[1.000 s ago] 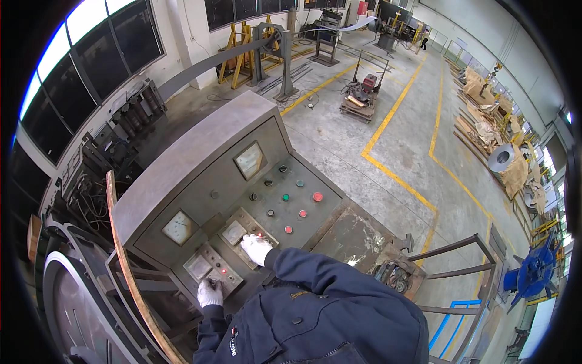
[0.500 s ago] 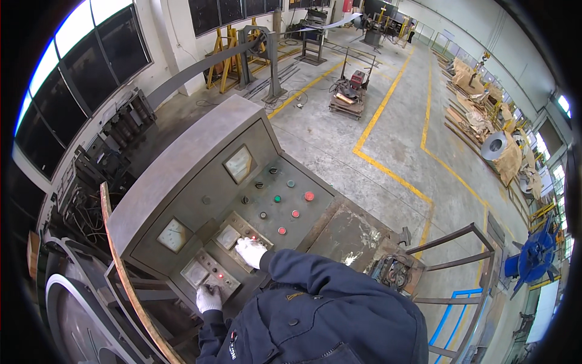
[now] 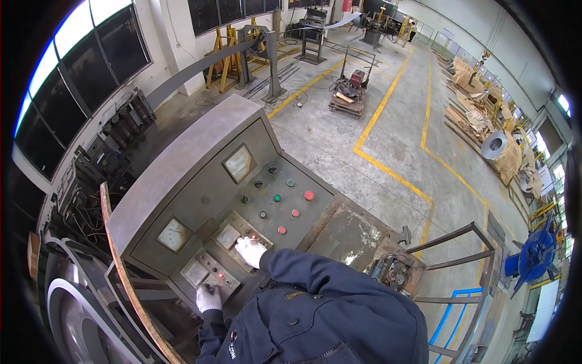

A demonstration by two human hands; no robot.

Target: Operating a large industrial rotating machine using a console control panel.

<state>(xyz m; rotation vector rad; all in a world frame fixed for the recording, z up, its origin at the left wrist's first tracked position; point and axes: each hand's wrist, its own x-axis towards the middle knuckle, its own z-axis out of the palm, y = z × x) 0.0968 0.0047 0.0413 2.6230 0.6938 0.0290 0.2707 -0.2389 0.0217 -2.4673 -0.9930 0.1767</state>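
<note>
A grey control console (image 3: pixel 176 145) stands in front of me, with two small meter boxes low on its sloped panel. My left hand (image 3: pixel 209 299), in a white glove, is closed around a small dark knob (image 3: pixel 210 286) at the lower edge of the left meter box (image 3: pixel 196 272). A red light glows beside those fingers. My right hand (image 3: pixel 250 251), also gloved in white, rests with curled fingers on the lower part of the right meter box (image 3: pixel 228 236). What its fingertips hold is hidden beneath the glove.
Red, green and black push buttons and switches (image 3: pixel 277 198) spread over the panel to the right. Two dial gauges (image 3: pixel 237 164) face me. Beyond, a metal strip (image 3: pixel 200 68) runs through a roller stand. A wheeled cart (image 3: pixel 348 97) stands on the floor; metal railing (image 3: pixel 451 262) flanks my right.
Both hands stay at the same places on the meter boxes. Far off, the distant person near the yellow-lined aisle has shifted slightly.
</note>
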